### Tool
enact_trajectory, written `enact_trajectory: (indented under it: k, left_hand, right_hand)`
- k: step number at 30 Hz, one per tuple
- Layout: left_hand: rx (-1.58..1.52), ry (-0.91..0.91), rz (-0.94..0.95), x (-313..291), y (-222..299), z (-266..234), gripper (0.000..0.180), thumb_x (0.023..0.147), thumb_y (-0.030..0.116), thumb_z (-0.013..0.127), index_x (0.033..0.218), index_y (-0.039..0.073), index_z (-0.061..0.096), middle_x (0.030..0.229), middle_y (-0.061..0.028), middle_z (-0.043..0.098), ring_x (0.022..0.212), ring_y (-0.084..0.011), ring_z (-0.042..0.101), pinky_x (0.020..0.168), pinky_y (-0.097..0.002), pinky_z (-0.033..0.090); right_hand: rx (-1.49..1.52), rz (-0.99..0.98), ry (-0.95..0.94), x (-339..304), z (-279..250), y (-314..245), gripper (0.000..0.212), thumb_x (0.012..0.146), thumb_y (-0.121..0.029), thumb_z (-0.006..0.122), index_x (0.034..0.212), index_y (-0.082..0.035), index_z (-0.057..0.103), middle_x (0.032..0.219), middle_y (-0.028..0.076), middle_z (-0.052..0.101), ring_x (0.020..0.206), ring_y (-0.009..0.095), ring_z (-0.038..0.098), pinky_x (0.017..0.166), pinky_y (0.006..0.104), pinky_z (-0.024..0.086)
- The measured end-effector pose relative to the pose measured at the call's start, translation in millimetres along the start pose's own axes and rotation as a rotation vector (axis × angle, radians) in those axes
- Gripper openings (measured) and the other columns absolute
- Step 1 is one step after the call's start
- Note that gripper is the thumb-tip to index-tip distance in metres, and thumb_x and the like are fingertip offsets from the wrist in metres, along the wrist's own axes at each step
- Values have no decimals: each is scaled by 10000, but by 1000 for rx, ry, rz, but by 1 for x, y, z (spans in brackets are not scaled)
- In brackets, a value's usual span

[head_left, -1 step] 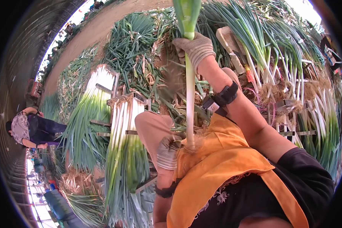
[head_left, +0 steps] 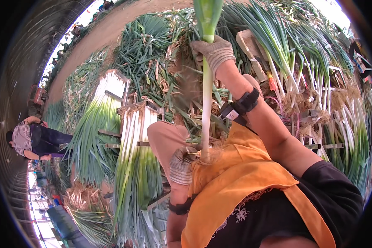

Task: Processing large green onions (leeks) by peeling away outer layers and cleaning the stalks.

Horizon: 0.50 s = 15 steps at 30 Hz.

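Observation:
A long leek (head_left: 206,95) stands nearly upright before me, green leaves at the top and a white shaft running down to hairy roots (head_left: 206,156) over my lap. My right hand (head_left: 215,53), in a striped glove, is wrapped round it where the green turns pale. Beside the root end, my left hand (head_left: 181,165) is closed, also gloved. A small pale bit shows at its fingertips, too small to name. An orange apron (head_left: 239,169) covers my lap under the roots.
Trimmed leeks lie in metal racks on the left (head_left: 134,132). Untrimmed leeks with roots (head_left: 293,78) are heaped on the right by a wooden piece (head_left: 250,49). Cut green leaves (head_left: 140,49) cover the ground ahead. Another person (head_left: 33,138) stands at far left.
My right hand and the leek's top have shifted slightly to the right. The root end has moved a little left, nearer my left hand.

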<state>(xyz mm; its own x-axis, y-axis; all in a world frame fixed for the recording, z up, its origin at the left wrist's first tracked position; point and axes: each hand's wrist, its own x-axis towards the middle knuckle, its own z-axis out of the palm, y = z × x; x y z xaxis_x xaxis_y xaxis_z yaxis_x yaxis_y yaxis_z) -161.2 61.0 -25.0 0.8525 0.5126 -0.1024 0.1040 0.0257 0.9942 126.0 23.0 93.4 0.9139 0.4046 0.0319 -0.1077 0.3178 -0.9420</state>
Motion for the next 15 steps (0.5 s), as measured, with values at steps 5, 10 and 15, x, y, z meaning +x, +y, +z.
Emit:
enact_trajectory:
  k: [5,10,15]
  left_hand:
    - [-389,-148,-132,-5,3,-18,281,761,256,689,843,34,537,662,-46,564,610,-149,568,556,-236,466]
    - [315,-61,-326,-12,14,-29,120,790,29,511,889,-30,546,722,-76,602,562,-104,551,537,-198,449]
    - [608,-2,341,13,24,-28,572,797,283,650,1266,49,420,1152,-133,509,1011,-180,531,820,-269,449]
  right_hand:
    - [166,66,37,19,-16,8,151,755,-107,656,783,-53,517,602,19,508,461,106,456,416,256,391]
    - [171,33,100,28,-21,5,147,767,-78,626,748,-55,482,575,31,488,455,137,466,410,265,392]
    - [177,24,41,28,-13,0,146,774,-117,629,816,-54,504,606,44,518,448,146,464,407,284,395]
